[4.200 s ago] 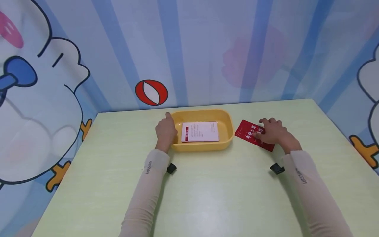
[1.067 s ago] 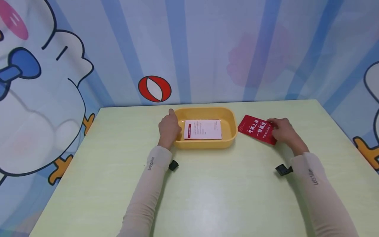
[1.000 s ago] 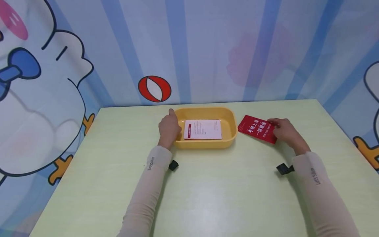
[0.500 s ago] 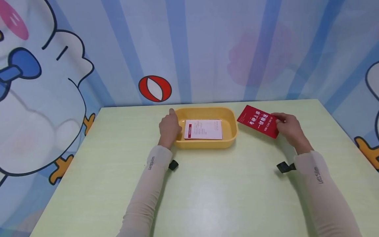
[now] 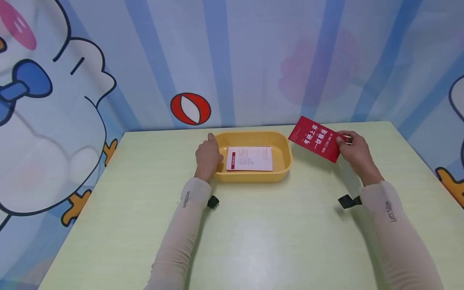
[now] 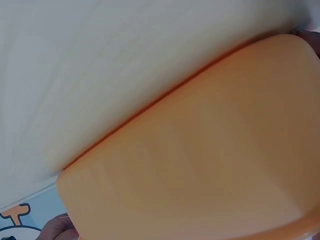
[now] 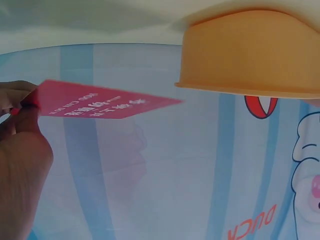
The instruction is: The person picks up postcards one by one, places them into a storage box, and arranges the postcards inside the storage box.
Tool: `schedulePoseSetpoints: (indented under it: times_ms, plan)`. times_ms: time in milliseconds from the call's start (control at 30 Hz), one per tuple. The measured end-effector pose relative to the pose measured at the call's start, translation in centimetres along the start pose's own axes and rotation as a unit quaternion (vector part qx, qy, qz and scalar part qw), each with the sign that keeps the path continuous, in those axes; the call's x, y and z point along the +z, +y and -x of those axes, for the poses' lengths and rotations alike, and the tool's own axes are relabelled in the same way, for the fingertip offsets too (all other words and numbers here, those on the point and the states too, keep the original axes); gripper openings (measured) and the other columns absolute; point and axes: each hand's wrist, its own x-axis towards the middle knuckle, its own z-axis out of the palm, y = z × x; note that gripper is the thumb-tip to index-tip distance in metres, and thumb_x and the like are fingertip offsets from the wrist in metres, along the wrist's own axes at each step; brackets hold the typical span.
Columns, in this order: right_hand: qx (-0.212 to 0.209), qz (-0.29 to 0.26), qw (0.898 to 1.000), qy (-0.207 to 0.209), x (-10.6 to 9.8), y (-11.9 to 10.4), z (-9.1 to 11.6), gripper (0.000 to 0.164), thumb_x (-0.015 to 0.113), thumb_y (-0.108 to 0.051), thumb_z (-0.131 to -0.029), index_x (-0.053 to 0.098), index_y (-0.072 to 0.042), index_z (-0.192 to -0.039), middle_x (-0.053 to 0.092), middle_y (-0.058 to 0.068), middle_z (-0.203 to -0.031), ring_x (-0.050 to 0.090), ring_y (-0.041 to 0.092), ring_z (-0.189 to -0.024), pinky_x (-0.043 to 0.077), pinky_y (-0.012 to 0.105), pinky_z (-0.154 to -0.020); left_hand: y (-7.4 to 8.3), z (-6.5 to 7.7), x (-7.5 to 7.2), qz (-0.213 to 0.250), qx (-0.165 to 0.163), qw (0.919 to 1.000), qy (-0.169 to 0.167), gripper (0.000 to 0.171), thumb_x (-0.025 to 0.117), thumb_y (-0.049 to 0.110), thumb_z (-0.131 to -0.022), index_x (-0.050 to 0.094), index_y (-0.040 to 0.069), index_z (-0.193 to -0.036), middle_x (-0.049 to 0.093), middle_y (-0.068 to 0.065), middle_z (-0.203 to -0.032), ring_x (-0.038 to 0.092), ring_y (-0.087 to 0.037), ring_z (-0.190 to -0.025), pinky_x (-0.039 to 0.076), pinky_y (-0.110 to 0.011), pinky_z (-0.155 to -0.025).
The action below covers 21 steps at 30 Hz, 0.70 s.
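A yellow plastic basin stands near the back of the table, and my left hand grips its left end. Inside it lies a white printed card with a red strip at its left side and a red edge showing below. My right hand pinches the right end of a red card with white lettering, thumb on the printed face. That card is raised off the table and tilted, its left corner close to the basin's right rim. In the right wrist view, the card appears thin, beside the basin.
The pale green table meets a blue striped cartoon backdrop right behind the basin. Black wrist devices stick out from both sleeves.
My right hand first lay spread over the red card on the table, then pinched its right end and lifted it. My left hand has stayed at the basin.
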Motion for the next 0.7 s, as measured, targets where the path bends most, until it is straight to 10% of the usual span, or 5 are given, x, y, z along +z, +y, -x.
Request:
schedulePoseSetpoints:
  times_ms: [700]
  plan:
    - [-0.017,-0.057,0.998,-0.018,0.2,-0.9,-0.9,0.057,0.048,-0.042,-0.099,0.041,-0.01,-0.146,0.045,0.013,-0.134,0.044,0.024,-0.117,0.052,0.037,-0.098,-0.1,0.0,0.0,-0.003,-0.005,1.0,-0.004,0.067,0.072,0.018,-0.087,0.033,0.007,-0.141,0.063,-0.012,-0.113,0.062,-0.026,-0.091,0.057,-0.038,-0.093]
